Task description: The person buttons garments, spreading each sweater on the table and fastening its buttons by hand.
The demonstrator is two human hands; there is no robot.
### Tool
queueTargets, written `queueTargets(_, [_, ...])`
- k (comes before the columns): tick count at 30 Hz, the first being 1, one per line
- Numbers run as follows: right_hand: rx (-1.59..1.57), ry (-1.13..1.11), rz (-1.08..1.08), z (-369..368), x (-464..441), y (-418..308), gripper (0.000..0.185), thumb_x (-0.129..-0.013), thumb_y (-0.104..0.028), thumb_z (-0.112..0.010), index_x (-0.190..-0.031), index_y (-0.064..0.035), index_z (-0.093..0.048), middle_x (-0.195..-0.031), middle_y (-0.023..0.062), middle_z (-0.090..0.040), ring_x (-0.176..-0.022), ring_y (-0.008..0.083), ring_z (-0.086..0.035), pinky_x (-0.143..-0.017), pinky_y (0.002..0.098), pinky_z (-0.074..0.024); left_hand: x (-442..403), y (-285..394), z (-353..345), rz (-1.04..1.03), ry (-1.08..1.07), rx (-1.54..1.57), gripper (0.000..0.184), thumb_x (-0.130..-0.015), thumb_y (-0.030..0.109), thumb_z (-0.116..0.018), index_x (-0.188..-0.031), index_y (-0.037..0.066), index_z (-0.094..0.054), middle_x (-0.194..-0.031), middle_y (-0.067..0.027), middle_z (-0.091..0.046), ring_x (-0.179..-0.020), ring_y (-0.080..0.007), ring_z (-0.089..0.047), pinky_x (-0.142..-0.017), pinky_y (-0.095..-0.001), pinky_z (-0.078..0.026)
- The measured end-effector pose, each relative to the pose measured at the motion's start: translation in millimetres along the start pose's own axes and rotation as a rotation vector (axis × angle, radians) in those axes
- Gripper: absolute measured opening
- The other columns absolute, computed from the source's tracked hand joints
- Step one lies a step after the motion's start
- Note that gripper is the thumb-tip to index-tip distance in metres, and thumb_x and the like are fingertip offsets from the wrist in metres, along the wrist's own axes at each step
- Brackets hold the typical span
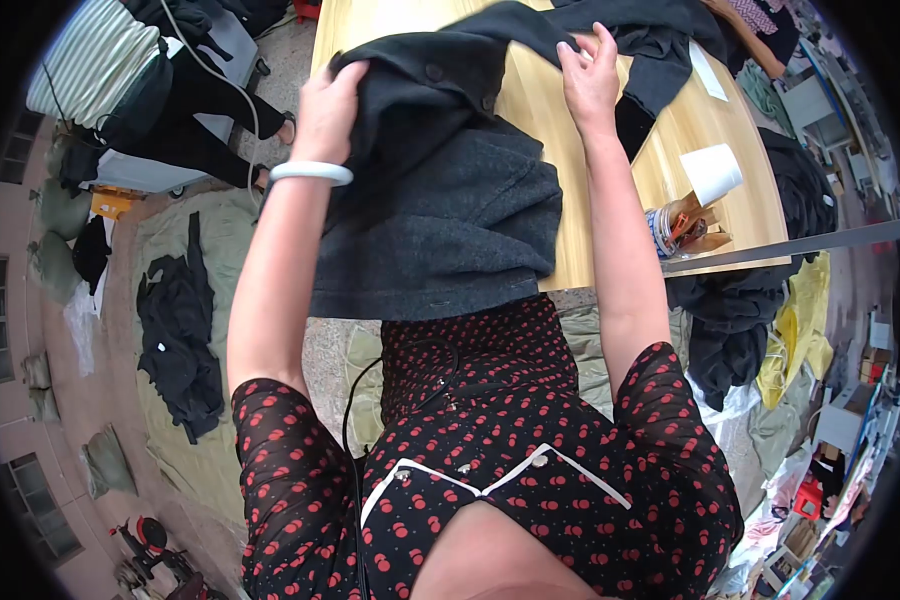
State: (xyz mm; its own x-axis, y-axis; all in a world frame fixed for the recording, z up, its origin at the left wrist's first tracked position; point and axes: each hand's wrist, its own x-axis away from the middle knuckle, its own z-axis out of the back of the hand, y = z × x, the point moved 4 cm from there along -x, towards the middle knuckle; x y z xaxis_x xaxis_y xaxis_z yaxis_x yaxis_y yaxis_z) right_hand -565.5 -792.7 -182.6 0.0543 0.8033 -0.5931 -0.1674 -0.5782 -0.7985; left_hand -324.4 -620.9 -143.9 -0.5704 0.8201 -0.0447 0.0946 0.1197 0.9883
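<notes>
A dark grey garment (pixel 440 215) with buttons lies over the front edge of the wooden table (pixel 540 110), its upper part lifted and folded. My left hand (pixel 328 105), with a white bangle at the wrist, is closed on the garment's left edge. At the right, my right hand (pixel 590 80) is raised beside a dark sleeve of cloth, its fingers apart and nothing between them. More dark cloth (pixel 660 60) stretches across the table's far right part.
On the table's right stand a white cup-like roll (pixel 711 174) and a jar of tools (pixel 662 230). A metal bar (pixel 790 246) crosses the right corner. One person (pixel 170 110) stands at the left; another's arm (pixel 755 35) reaches in at the far right. Dark clothes (pixel 180 340) lie on floor cloth.
</notes>
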Motion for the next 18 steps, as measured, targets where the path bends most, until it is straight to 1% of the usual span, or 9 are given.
queueTargets(1, [-0.022,-0.014,-0.006,-1.0,0.8,-9.6,0.042,-0.082,-0.022,-0.064,-0.117,-0.0044,-0.05,-0.091,0.0116,-0.065,-0.08,0.0212,-0.066,-0.072,0.034,-0.0505,-2.7,-2.3,18.4,-0.037,0.013,-0.169,0.033,-0.084,0.02,-0.06,-0.104,-0.006,-0.059,-0.095,-0.0106,-0.064,-0.083,-0.0166,-0.061,-0.074,-0.026,-0.048])
queueTargets(4, [-0.102,-0.455,-0.163,-15.5,30.4,21.7,0.044,-0.08,-0.025,-0.066,-0.117,-0.0042,-0.052,-0.1,0.014,-0.064,-0.082,0.0222,-0.065,-0.075,0.0325,-0.0504,11.0,-23.2,42.4,-0.032,0.031,-0.507,0.034,-0.084,0.022,-0.063,-0.105,-0.004,-0.059,-0.093,-0.0077,-0.064,-0.082,-0.0137,-0.06,-0.075,-0.0254,-0.047])
queueTargets(6, [0.151,-0.663,-0.2,-26.2,64.8,21.3,0.048,-0.077,-0.026,-0.068,-0.117,-0.0042,-0.053,-0.106,0.016,-0.062,-0.087,0.0256,-0.065,-0.08,0.0332,-0.0498,23.2,-40.0,50.2,0.011,0.005,-0.603,0.037,-0.084,0.025,-0.064,-0.107,-0.003,-0.06,-0.098,-0.0063,-0.064,-0.085,-0.0113,-0.058,-0.078,-0.0254,-0.045])
queueTargets(7, [0.231,-0.732,-0.213,-32.8,78.6,26.0,0.054,-0.075,-0.026,-0.068,-0.121,-0.0054,-0.051,-0.11,0.0186,-0.06,-0.099,0.0299,-0.061,-0.089,0.0355,-0.0467,26.3,-46.9,53.5,0.049,0.018,-0.582,0.038,-0.083,0.025,-0.065,-0.107,-0.003,-0.06,-0.097,-0.0061,-0.064,-0.085,-0.0111,-0.058,-0.078,-0.0254,-0.045])
queueTargets(8, [0.262,-0.702,-0.109,-42.7,86.3,33.3,0.055,-0.075,-0.024,-0.067,-0.124,-0.0057,-0.049,-0.115,0.0205,-0.057,-0.109,0.0332,-0.055,-0.095,0.039,-0.0427,29.7,-52.7,55.1,0.086,0.03,-0.561,0.038,-0.083,0.026,-0.065,-0.107,-0.003,-0.061,-0.097,-0.0059,-0.065,-0.086,-0.0108,-0.058,-0.079,-0.0254,-0.045])
queueTargets(10, [0.43,-0.543,-0.01,-57.5,88.8,46.8,0.056,-0.076,-0.026,-0.064,-0.127,-0.009,-0.047,-0.116,0.0219,-0.055,-0.113,0.0349,-0.051,-0.097,0.0399,-0.0409,32.5,-49.4,50.7,0.05,0.011,-0.598,0.044,-0.079,0.031,-0.067,-0.102,-0.006,-0.062,-0.093,-0.0124,-0.067,-0.086,-0.017,-0.062,-0.079,-0.0294,-0.046])
queueTargets(15, [0.558,-0.664,-0.128,-77.9,77.1,59.3,0.039,-0.081,-0.022,-0.051,-0.12,-0.0174,-0.057,-0.112,0.0207,-0.058,-0.105,0.0352,-0.056,-0.092,0.0416,-0.044,30.5,-62.8,58.6,0.11,-0.222,-0.926,0.058,-0.069,0.042,-0.073,-0.092,-0.011,-0.062,-0.089,-0.0214,-0.067,-0.085,-0.0272,-0.065,-0.077,-0.035,-0.048])
queueTargets(16, [0.574,-0.703,-0.148,-82.7,71.9,65.0,0.037,-0.082,-0.021,-0.049,-0.117,-0.0188,-0.06,-0.112,0.0205,-0.058,-0.103,0.0351,-0.057,-0.091,0.0419,-0.0449,32.4,-63.3,58.2,0.111,-0.252,-1.1,0.048,-0.072,0.038,-0.071,-0.094,-0.004,-0.065,-0.088,-0.0229,-0.066,-0.086,-0.0301,-0.065,-0.077,-0.0362,-0.049])
queueTargets(18, [0.525,-0.54,-0.03,-82.6,60.0,69.0,0.03,-0.082,-0.019,-0.045,-0.104,-0.0161,-0.066,-0.094,0.0197,-0.064,-0.09,0.0374,-0.061,-0.081,0.0449,-0.0487,37.2,-57.2,58.7,0.05,-0.225,-1.164,0.036,-0.073,0.032,-0.068,-0.098,0.006,-0.068,-0.089,-0.023,-0.066,-0.088,-0.0356,-0.064,-0.077,-0.0377,-0.049])
